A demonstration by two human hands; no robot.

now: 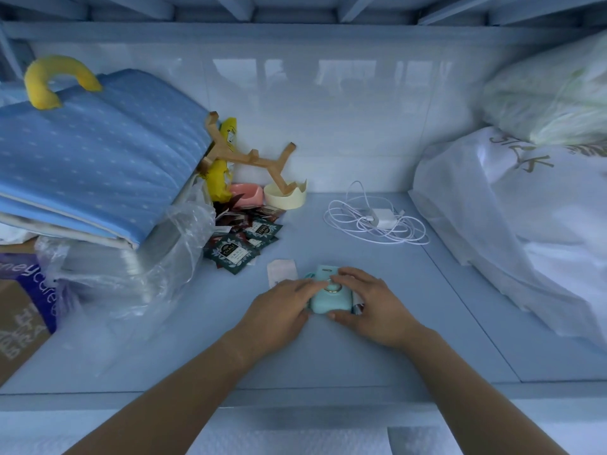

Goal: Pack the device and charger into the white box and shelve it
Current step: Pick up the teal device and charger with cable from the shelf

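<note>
Both hands down on the shelf surface (328, 353), either side of the small mint-green device (325, 298) at centre front. Left hand (279, 310) against its left edge, fingers laid close together and reaching onto the top. Right hand (371, 303) cupping the right side, fingers curled over the ring-shaped button, thumb pressed on the near corner. Gripping from both sides, device flat on the surface. Just behind the left hand, a small pale paper slip (281, 270). Further back and to the right, well apart from the device, the white charger (382, 215) in its loose coil of cable (348, 224). Off to the left, scattered dark tea sachets (233, 252), a folded blue blanket (98, 152) on crinkled clear plastic. Far right, white bagged bedding (512, 231).
</note>
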